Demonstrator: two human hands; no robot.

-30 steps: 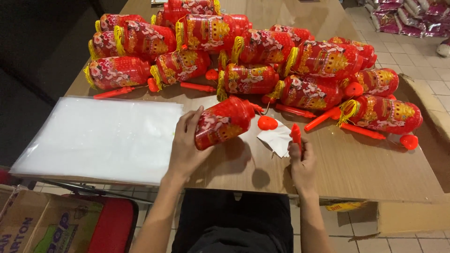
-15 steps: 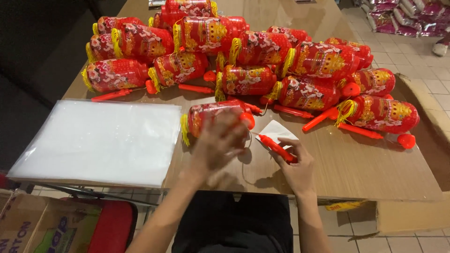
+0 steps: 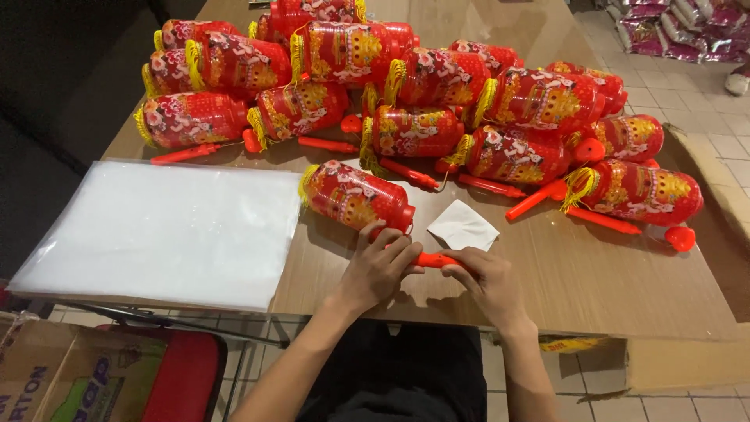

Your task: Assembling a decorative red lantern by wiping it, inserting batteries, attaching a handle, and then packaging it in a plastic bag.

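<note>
A red barrel-shaped lantern (image 3: 355, 196) with yellow tassels lies on its side on the wooden table (image 3: 594, 289), just beyond my hands. Its orange-red handle stick (image 3: 431, 259) runs between my hands. My left hand (image 3: 376, 270) pinches the stick's left end, near the lantern's base. My right hand (image 3: 488, 281) grips the stick's right end. A small white paper square (image 3: 462, 225) rests flat on the table just past my right hand.
Several more red lanterns (image 3: 437, 78) with orange sticks are heaped across the table's far half. A stack of clear plastic bags (image 3: 164, 230) covers the near left. A cardboard box (image 3: 55, 379) and a red chair seat (image 3: 183, 379) sit at lower left.
The lantern has gone from my left hand down onto the table. My left hand moved to the stick, which both hands now hold, closer to me.
</note>
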